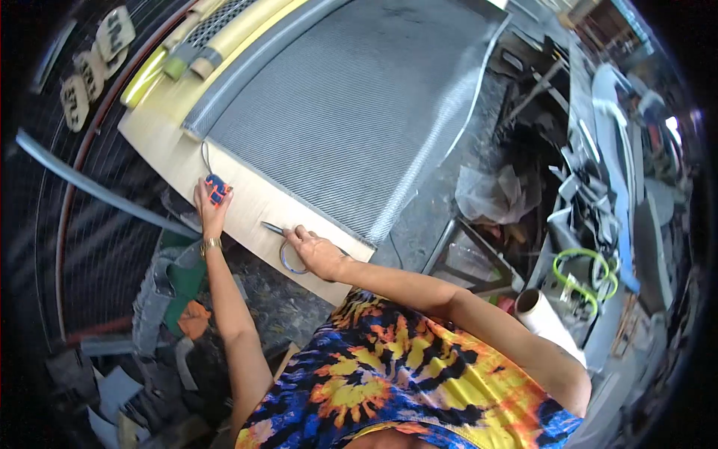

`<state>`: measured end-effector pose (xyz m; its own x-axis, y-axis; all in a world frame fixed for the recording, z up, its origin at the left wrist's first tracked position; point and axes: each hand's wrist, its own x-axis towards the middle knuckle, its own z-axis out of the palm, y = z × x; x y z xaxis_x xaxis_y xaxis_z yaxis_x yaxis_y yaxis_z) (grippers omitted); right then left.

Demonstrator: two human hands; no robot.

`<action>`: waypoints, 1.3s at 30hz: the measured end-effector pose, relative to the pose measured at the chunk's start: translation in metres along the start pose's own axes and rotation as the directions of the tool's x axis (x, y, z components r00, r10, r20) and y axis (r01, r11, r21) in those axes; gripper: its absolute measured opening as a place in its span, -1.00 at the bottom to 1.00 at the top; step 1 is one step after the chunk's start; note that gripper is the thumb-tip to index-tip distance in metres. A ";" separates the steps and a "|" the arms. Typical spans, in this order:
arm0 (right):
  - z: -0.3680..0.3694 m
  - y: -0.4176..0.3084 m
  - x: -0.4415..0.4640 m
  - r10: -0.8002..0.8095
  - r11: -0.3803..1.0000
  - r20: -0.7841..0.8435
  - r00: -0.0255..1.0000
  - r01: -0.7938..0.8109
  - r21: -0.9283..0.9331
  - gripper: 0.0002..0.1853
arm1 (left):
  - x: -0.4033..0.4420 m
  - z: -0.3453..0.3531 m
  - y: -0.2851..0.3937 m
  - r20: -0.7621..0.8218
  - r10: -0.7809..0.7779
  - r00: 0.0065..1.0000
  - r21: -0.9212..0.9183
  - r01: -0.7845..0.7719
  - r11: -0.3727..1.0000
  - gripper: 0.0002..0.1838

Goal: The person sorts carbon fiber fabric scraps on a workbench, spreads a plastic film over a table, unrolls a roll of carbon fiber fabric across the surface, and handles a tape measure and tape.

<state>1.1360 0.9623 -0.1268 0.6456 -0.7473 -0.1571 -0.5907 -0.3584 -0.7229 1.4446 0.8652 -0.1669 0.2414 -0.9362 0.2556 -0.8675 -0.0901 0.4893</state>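
Note:
My left hand [212, 212] is closed around a blue and orange tape measure [217, 190] over the pale wooden board. A thin loop, probably its strap, trails from the far end. Farther right on the same board, my right hand [317, 255] grips a pair of scissors [272, 227]. Their dark blades point up and left, and a blue-rimmed handle loop shows below the fingers. Just beyond both hands lies a grey ribbed sheet [329, 112], its near edge running across the wooden board [250, 238]. Its left side is rolled up.
Several rolls of material [202, 63] lie along the far left. Stacked offcuts and strips [583, 187] crowd the right, near green-handled scissors [572, 273] and a white roll [544, 322]. Crumpled plastic [493, 196] sits beside the table. Fabric scraps [168, 280] hang low left.

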 end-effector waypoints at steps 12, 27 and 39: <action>0.010 0.009 -0.031 0.066 0.996 -0.485 0.872 -0.031 0.080 -0.43 | -0.025 -0.080 -0.001 -0.102 -0.352 0.930 -0.674 0.195 0.712 -0.70; 0.044 0.028 -0.119 0.768 0.632 -0.638 0.044 0.104 0.768 -0.70 | 0.202 0.012 -0.112 0.573 -0.153 0.805 -0.811 0.584 0.035 -0.09; 0.170 0.011 -0.099 0.970 0.242 -0.209 -0.125 0.400 0.884 -0.75 | 0.280 0.032 -0.129 0.671 0.140 0.728 -0.680 0.679 -0.275 -0.38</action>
<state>1.1475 1.1271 -0.2335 -0.7547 -0.3716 -0.5407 0.5431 0.1084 -0.8326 1.6103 0.6037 -0.1854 -0.2372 -0.9224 -0.3048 0.6989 -0.3799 0.6060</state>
